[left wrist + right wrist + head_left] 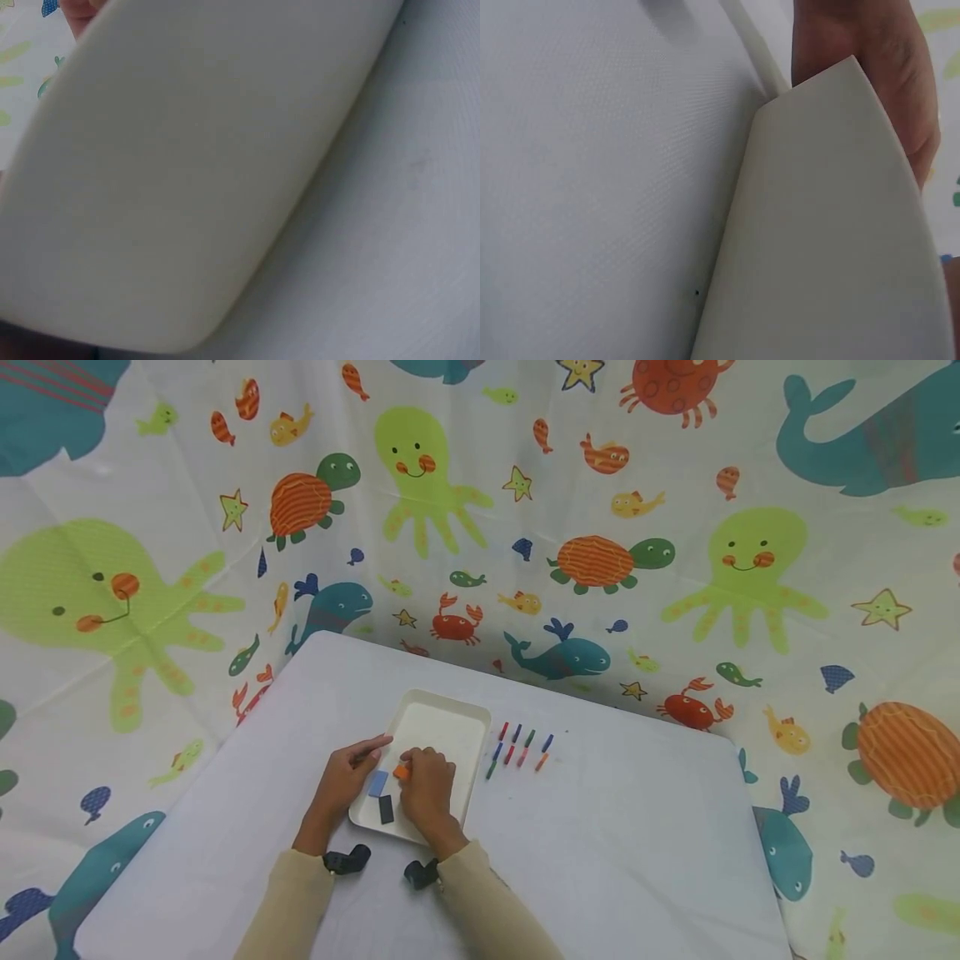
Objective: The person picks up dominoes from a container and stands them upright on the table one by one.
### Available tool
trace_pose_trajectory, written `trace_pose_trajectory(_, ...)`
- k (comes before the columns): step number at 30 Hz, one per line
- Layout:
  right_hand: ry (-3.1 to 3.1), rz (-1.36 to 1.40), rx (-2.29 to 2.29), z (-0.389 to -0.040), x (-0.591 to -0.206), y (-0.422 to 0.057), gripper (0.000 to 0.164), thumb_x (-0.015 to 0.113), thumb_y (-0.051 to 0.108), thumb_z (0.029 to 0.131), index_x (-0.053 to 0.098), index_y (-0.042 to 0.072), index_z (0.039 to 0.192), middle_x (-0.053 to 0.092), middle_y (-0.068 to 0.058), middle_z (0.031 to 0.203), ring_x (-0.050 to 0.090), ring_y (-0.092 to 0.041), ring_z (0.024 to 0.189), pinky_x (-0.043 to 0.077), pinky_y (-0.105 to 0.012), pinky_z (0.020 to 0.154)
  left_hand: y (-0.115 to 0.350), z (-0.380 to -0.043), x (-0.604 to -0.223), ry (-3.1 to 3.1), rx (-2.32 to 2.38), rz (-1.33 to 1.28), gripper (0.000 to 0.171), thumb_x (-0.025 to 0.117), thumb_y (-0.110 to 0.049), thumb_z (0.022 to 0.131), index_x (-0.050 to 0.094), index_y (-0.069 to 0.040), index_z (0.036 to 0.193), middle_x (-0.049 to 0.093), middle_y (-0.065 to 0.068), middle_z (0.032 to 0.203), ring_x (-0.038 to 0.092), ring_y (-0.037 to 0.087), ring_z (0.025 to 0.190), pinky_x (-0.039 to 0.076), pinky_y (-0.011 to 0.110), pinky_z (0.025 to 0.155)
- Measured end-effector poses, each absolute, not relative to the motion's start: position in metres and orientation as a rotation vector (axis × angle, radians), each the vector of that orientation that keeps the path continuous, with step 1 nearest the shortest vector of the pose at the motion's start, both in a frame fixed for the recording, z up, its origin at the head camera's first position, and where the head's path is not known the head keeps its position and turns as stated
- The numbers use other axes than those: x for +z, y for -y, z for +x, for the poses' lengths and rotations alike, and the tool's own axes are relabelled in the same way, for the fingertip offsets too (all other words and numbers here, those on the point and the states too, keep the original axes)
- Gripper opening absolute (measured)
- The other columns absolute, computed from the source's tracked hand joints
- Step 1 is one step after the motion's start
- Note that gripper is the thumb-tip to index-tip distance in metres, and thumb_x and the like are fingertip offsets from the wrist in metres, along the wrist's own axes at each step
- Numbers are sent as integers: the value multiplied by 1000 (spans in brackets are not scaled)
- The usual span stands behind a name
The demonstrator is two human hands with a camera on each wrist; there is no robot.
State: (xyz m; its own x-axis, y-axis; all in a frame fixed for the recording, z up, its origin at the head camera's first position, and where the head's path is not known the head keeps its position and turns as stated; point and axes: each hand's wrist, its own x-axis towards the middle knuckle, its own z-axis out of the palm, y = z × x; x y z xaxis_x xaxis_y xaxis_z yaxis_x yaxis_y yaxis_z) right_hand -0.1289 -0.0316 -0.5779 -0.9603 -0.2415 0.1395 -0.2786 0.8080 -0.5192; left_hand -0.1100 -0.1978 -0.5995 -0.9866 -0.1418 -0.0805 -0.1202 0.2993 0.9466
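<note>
A shallow off-white tray [457,718] lies on the white-covered table; its outer wall fills much of both wrist views. My right hand [427,785] reaches over it with curled fingers, pinching a small orange block [401,772] close to the tray floor. My left hand [341,781] is at the tray's left rim, index finger stretched over the edge and thumb below it, with a dark gap between them. Beside the orange block lies a flat blue block [378,783], and nearer the front a black block [386,810]. In the right wrist view the left hand [881,75] shows behind the tray wall.
Right of the tray, several short coloured sticks [522,756] in red, blue, green and orange lie in rows on the white table cover [615,827]. A patterned sea-animal cloth [510,510] hangs behind the table. Black wrist cameras [348,860] sit near the tray's front edge.
</note>
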Motion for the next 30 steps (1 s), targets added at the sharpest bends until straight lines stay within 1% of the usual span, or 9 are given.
trace_pose_trajectory(8, 2906, 379, 944, -129, -573, 23, 31, 83, 5, 88, 77, 19, 115, 72, 0, 103, 62, -17, 94, 44, -31, 82, 194, -111, -601, 2530, -1797, 266, 35, 58, -19, 110, 68, -15, 144, 56, 10, 160, 46, 35, 154, 37, 56, 127)
trace_pose_trajectory(12, 2917, 336, 1006, -130, -569, 19, 28, 80, 7, 91, 76, 21, 116, 71, 1, 107, 62, -17, 98, 45, -32, 86, 193, -112, -602, 2531, -1786, 264, 35, 58, -18, 110, 68, -15, 144, 56, 11, 160, 46, 35, 154, 37, 57, 127)
trace_pose_trajectory(18, 2878, 310, 1086, -131, -565, 14, 24, 79, 8, 94, 75, 20, 114, 69, 1, 105, 60, -15, 95, 44, -32, 85, 191, -113, -603, 2518, -1798, 276, 35, 59, -18, 110, 68, -15, 143, 56, 10, 160, 46, 34, 154, 38, 56, 126)
trace_pose_trajectory(22, 2860, 290, 1143, -132, -564, 9, 22, 78, 12, 96, 73, 22, 116, 70, 3, 106, 58, -12, 94, 44, -31, 88, 189, -113, -603, 2514, -1804, 300, 35, 58, -18, 110, 68, -15, 143, 55, 10, 160, 46, 35, 154, 39, 56, 126)
trace_pose_trajectory(26, 2826, 284, 1182, -133, -562, 3, 23, 78, 13, 97, 71, 24, 116, 71, 5, 108, 60, -11, 96, 45, -32, 91, 187, -113, -601, 2515, -1803, 307, 35, 58, -18, 110, 68, -15, 143, 55, 11, 160, 47, 35, 154, 40, 56, 125)
trace_pose_trajectory(30, 2786, 274, 1237, -133, -557, -1, 22, 77, 14, 98, 70, 23, 117, 72, 5, 110, 62, -13, 99, 46, -35, 95, 185, -114, -600, 2519, -1794, 302, 35, 58, -18, 110, 68, -15, 144, 55, 11, 160, 47, 35, 153, 41, 56, 124)
